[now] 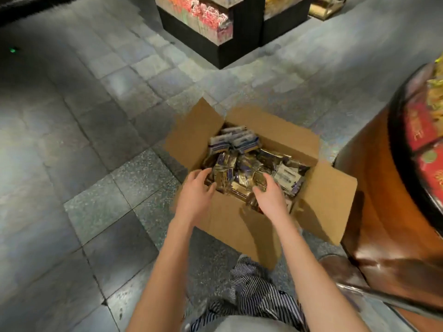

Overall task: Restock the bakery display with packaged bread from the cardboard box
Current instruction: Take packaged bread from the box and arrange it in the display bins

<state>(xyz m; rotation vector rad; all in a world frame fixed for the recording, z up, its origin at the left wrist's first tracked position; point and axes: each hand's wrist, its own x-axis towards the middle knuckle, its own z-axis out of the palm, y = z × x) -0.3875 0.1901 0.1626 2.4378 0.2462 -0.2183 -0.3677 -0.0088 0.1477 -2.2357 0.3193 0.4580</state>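
The print on the packaged bread [242, 173] in the cardboard box [239, 226] is blurred and cannot be read. The lower packages and the box floor are hidden by the top layer. The fingertips of the right hand [269, 196] are curled down among the packages, so a grip cannot be confirmed. Both forearms are cut off by the bottom edge. The round display [374, 200] is cut off by the right edge and the black stand [227, 51] by the top edge; the goods on both are smeared beyond identification. A green speck [12, 50] is too small to identify.
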